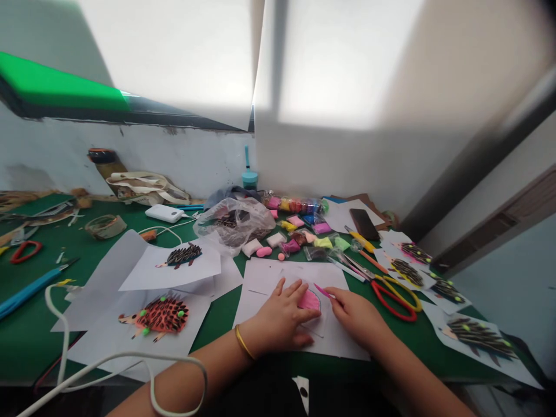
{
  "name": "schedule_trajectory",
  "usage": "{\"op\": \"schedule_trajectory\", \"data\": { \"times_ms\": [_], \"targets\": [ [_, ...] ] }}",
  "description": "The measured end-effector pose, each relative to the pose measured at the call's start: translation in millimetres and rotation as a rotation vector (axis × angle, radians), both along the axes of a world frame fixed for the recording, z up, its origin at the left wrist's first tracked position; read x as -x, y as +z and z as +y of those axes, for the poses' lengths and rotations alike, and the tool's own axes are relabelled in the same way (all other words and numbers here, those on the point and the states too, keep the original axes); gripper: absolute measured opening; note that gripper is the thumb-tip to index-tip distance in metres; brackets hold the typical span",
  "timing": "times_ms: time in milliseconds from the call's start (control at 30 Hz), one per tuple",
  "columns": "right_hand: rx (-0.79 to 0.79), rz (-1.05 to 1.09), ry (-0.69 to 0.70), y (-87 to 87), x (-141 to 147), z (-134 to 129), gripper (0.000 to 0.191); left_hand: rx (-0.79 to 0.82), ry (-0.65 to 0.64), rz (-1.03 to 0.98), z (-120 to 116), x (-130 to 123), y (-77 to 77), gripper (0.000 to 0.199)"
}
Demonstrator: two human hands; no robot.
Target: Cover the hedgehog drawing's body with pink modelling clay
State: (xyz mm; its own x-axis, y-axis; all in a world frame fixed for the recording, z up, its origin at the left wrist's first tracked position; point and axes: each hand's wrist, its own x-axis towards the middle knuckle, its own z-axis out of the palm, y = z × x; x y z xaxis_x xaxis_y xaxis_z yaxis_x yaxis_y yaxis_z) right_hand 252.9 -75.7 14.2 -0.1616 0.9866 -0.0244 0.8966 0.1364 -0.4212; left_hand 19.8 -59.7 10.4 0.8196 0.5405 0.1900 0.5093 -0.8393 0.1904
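A sheet of white paper (256,289) lies on the green table in front of me. On it is a flattened patch of pink modelling clay (310,300), inside a drawn curved outline. My left hand (284,315) rests over the paper with its fingers spread, partly covering the clay. Between the fingers of my right hand (354,313) is a slim pink clay modelling tool (322,290), its tip pointing up and left beside the clay's right edge. The fingertips of the right hand are partly hidden.
Clay packets (322,227) and a plastic bag (237,223) stand beyond the paper. Scissors (394,298) lie to the right, near finished hedgehog pictures (478,336). Another hedgehog picture (163,315) lies left. A white cable (117,356) loops over my left forearm.
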Motion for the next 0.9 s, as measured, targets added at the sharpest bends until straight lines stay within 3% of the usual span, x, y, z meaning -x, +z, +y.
{"op": "schedule_trajectory", "data": {
  "times_ms": [133,900],
  "targets": [
    [0.03,0.004,-0.009,1.4,7,-8,0.046,0.023,-0.02,0.012,4,-1,-0.6,0.057],
    [0.091,-0.335,0.067,20.1,35,-3,0.043,0.031,-0.035,0.021,10,0,-1.3,0.063]
  ]
}}
